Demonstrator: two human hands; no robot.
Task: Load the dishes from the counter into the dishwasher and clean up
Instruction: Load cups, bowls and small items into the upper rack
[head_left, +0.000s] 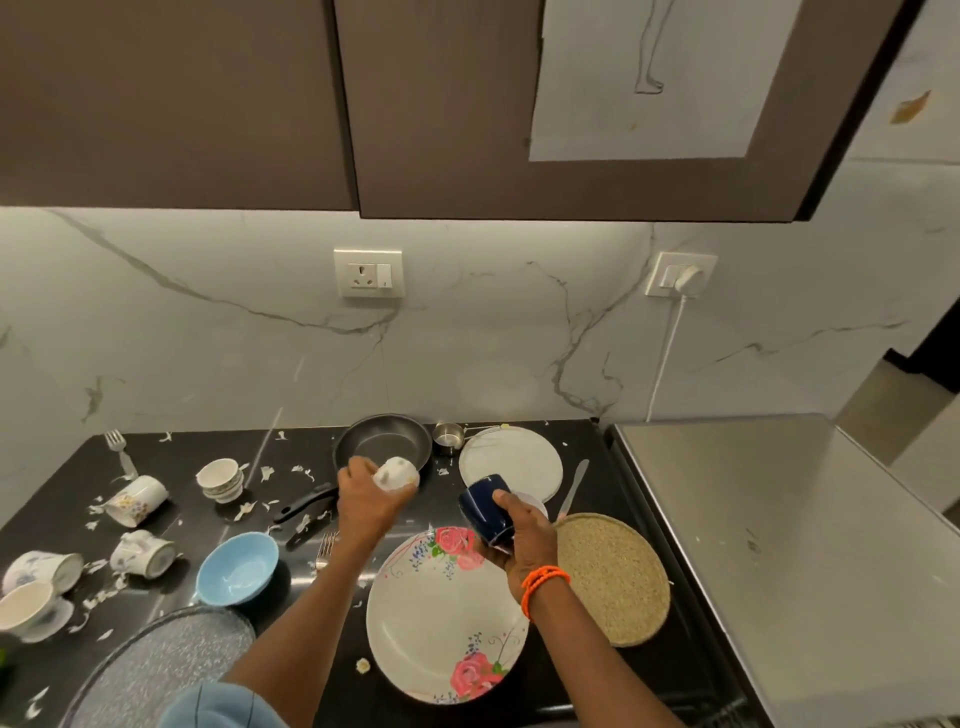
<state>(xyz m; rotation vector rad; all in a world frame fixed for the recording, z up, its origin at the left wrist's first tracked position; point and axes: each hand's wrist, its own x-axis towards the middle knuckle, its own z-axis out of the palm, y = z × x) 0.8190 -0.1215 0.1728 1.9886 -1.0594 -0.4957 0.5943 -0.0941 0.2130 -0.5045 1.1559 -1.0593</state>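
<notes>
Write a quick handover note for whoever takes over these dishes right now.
Left hand holds a small white cup above the frying pan. Right hand holds a dark blue mug over the flowered plate.
Still on the counter: blue bowl, white plate, several cups at left, forks, scattered scraps.
Dishwasher not in view; nothing visibly loaded yet.

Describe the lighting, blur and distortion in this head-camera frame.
Head view: under-cabinet light brightens the marble backsplash, leaving the upper cabinets dim; the black counter shows streaky glare; wide-angle bending curves the steel appliance top outward; the left hand and its white cup look soft with motion blur.
</notes>
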